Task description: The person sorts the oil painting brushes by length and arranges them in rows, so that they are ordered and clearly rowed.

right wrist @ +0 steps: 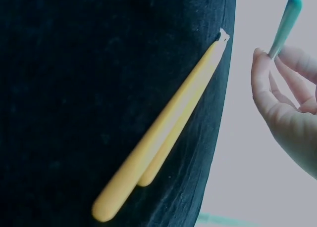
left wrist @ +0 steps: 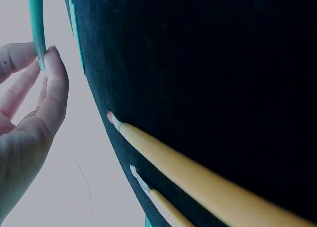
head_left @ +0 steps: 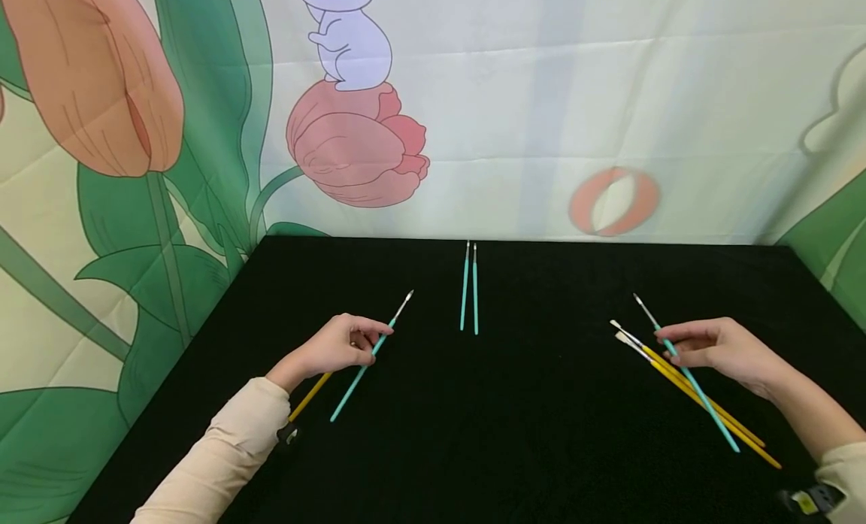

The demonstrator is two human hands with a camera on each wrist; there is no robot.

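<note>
My left hand pinches a turquoise paintbrush between thumb and fingers, its bristle tip pointing up and away to the right. Under that hand and forearm lie yellow paintbrushes, mostly hidden in the head view; the left wrist view shows two of them, one a thick yellow paintbrush. On the other side, my right hand pinches another turquoise paintbrush, bristle tip pointing away to the left. It crosses above two yellow paintbrushes, which lie side by side on the black cloth.
Two more turquoise paintbrushes lie nearly parallel at the back middle of the black-covered table. Behind the table's far edge hangs a printed curtain with tulips and a white animal.
</note>
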